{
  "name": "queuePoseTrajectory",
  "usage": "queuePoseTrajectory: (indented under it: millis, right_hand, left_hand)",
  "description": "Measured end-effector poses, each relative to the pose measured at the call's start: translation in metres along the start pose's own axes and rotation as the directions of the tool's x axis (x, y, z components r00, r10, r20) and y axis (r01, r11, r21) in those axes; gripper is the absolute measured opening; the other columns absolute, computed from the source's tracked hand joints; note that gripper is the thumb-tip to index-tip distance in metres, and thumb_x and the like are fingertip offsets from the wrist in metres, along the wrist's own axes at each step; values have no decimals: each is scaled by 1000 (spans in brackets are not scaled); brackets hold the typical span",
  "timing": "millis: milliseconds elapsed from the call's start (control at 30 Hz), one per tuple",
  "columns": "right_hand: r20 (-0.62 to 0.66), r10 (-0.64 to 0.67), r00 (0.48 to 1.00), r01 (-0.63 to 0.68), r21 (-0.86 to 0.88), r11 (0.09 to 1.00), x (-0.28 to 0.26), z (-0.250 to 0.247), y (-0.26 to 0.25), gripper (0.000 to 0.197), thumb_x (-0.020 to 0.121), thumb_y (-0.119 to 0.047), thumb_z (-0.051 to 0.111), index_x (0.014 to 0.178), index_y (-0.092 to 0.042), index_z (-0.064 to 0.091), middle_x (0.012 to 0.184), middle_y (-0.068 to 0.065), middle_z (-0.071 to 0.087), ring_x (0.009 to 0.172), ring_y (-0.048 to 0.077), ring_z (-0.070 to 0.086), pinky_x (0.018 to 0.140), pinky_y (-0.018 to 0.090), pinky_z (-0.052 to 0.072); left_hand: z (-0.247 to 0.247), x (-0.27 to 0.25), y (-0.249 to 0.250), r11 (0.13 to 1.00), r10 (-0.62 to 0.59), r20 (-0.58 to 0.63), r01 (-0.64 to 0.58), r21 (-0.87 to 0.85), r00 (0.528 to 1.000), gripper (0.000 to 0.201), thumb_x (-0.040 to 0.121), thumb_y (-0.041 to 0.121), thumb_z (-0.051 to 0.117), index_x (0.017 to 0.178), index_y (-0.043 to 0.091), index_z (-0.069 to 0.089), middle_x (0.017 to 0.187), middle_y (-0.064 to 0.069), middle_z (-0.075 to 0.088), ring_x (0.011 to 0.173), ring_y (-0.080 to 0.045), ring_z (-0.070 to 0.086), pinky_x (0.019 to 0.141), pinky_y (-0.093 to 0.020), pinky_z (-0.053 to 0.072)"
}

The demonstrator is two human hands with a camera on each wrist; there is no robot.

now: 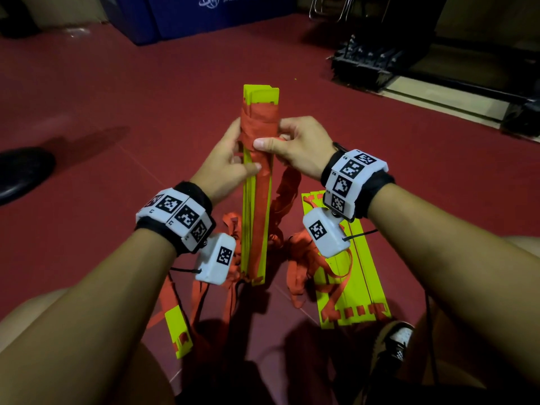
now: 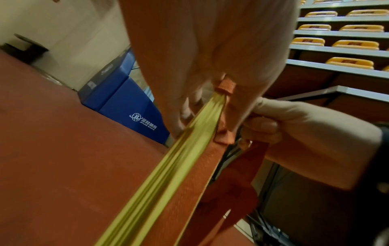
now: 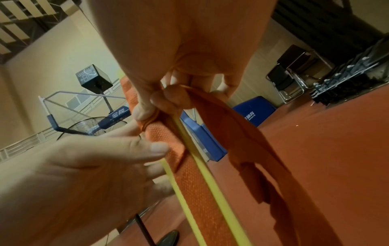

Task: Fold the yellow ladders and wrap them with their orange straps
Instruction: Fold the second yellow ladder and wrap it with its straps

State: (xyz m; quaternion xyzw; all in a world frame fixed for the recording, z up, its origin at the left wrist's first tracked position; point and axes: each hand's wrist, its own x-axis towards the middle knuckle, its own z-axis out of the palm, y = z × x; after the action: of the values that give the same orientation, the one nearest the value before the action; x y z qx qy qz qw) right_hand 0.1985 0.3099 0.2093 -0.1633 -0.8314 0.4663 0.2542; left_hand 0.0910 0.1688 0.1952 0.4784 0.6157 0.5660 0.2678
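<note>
Yellow folded ladder held upright between both hands, orange strap partly wound round its upper part.

Hidden by the left hand (image 1: 226, 159) are its own fingers behind the folded ladder (image 1: 255, 200); both wrist views are blurred. The left hand's thumb lies along the front of the bundle and the hand grips its edge. The right hand (image 1: 295, 147), just beside it across the bundle, presses its thumb on the wound orange strap (image 1: 258, 124) and pinches the loose strap, which trails below that hand. Under the right wrist a second ladder (image 1: 350, 282) lies flat on the red floor (image 1: 117, 112); below the left wrist lie tangled straps and another yellow rung (image 1: 178, 331). Beyond the hands stands a blue mat (image 1: 181, 16); a black shoe (image 1: 20, 173) is cut off at the edge.
</note>
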Motion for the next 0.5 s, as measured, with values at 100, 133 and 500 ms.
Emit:
queuePoseTrajectory:
  millis: [100,133,500]
  right_hand:
    - [-36,-15,999,12,-78,997,0,8,-1,61,66,-67,69,87,-10,72,49,-9,43,50,11,39,54,31,34]
    - [-40,-22,999,17,-109,994,0,10,-2,59,68,-65,70,84,-8,70,50,-9,42,50,11,39,54,31,33]
    - [36,9,999,-6,-66,998,-7,12,-12,32,83,-42,76,83,-11,65,47,-6,56,46,9,54,56,27,42]
  left_hand:
    - [3,2,-10,999,-15,19,14,44,1000,104,74,6,81,154,13,15,136,-7,62,118,-15,66,102,-42,54]
    - [2,2,-15,996,-27,6,26,84,1000,112,71,16,87,155,17,12,135,-5,63,121,-19,66,105,-49,52]
    - [-10,-2,-11,915,8,-253,96,393,967,73,67,33,78,133,38,46,100,11,73,95,-14,71,86,-33,57]
